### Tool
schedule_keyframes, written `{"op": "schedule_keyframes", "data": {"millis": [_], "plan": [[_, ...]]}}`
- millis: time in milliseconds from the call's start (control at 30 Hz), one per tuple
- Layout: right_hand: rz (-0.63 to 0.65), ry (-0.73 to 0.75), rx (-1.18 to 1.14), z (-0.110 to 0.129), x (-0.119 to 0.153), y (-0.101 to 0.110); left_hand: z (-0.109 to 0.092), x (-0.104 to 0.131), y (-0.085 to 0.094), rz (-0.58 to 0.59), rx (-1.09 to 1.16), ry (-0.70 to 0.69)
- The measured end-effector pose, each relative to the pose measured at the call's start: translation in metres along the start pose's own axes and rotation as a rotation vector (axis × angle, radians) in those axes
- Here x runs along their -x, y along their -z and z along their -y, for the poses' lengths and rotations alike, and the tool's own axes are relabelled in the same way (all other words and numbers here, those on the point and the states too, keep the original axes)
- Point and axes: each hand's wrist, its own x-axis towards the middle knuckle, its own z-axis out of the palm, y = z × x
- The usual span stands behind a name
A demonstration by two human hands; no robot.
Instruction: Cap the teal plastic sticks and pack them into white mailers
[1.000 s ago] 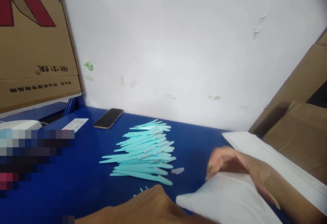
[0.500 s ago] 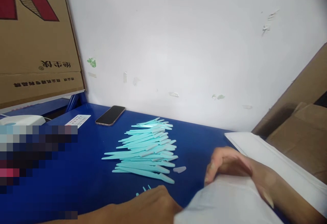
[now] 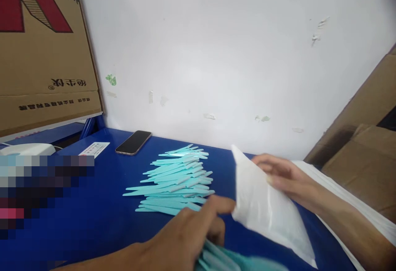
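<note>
My left hand (image 3: pixel 185 236) is closed around a bunch of turquoise eyebrow razors (image 3: pixel 221 258) at the bottom edge, partly out of frame. Its index finger reaches out and meets the left edge of a white plastic bag (image 3: pixel 262 205). The bag hangs tilted in my right hand (image 3: pixel 286 176), pinched at its upper right side between thumb and fingers. Faint bluish shapes show through the lower end of the bag. Behind my left hand, a row of more turquoise eyebrow razors (image 3: pixel 179 176) lies overlapping on the blue table (image 3: pixel 105 205).
A phone (image 3: pixel 134 142) and a white printed card (image 3: pixel 96 149) lie toward the back left. A large printed carton (image 3: pixel 46 64) stands at the left. White material (image 3: pixel 335 196) lies at the right, beside brown cardboard (image 3: pixel 361 168). A white wall closes off the back.
The white bag has come up and tilted, its edge now pointing left. My right hand has shifted its hold on it. My left hand has risen rightward, bringing the bunch of eyebrow razors into sight.
</note>
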Motion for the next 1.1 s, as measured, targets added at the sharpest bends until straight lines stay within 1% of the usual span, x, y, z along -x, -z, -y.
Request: {"op": "schedule_keyframes", "data": {"millis": [33, 67, 100, 167, 233, 333, 433, 500, 567, 633, 700, 767, 833, 867, 967, 1033, 1100], "plan": [[-0.119, -0.004, 0.025, -0.001, -0.003, 0.004, -0.018, -0.01, 0.005, -0.001, 0.055, -0.008], [-0.218, -0.016, 0.054, -0.003, -0.005, 0.007, -0.033, -0.017, 0.008, -0.043, 0.119, -0.016], [-0.29, -0.032, 0.083, -0.006, -0.008, 0.01, -0.044, -0.021, 0.009, -0.122, 0.148, -0.01], [-0.385, -0.074, 0.163, -0.013, -0.012, 0.016, -0.053, -0.023, 0.008, -0.274, 0.167, 0.05], [-0.465, -0.112, 0.283, -0.023, -0.016, 0.023, -0.051, -0.022, 0.006, -0.362, 0.166, 0.098], [-0.562, -0.118, 0.46, -0.04, -0.022, 0.034, -0.04, -0.021, 0.005, -0.405, 0.181, 0.118], [-0.619, -0.056, 0.562, -0.052, -0.029, 0.038, -0.032, -0.021, 0.002, -0.422, 0.154, 0.137], [-0.654, -0.004, 0.627, -0.055, -0.031, 0.034, -0.029, -0.02, -0.001, -0.431, 0.104, 0.176], [-0.695, 0.048, 0.689, -0.052, -0.032, 0.025, -0.027, -0.018, -0.005, -0.442, 0.073, 0.247], [-0.73, 0.102, 0.74, -0.045, -0.031, 0.013, -0.025, -0.016, -0.007, -0.448, 0.069, 0.295], [-0.748, 0.198, 0.783, -0.037, -0.027, -0.003, -0.023, -0.015, -0.009, -0.438, 0.065, 0.293], [-0.738, 0.37, 0.832, -0.028, -0.021, -0.019, -0.021, -0.015, -0.011, -0.422, 0.05, 0.288], [-0.663, 0.54, 0.892, -0.022, -0.011, -0.035, -0.021, -0.018, -0.011, -0.383, 0.024, 0.276], [-0.596, 0.629, 0.926, -0.021, -0.006, -0.042, -0.022, -0.02, -0.011, -0.348, 0.006, 0.26], [-0.282, 0.879, 1.005, -0.022, 0.012, -0.061, -0.027, -0.026, -0.01, -0.216, -0.053, 0.204], [-0.13, 0.958, 1.08, -0.026, 0.022, -0.071, -0.03, -0.028, -0.009, -0.137, -0.075, 0.193], [-0.068, 0.963, 1.173, -0.028, 0.028, -0.077, -0.031, -0.028, -0.01, -0.098, -0.09, 0.194]]}}
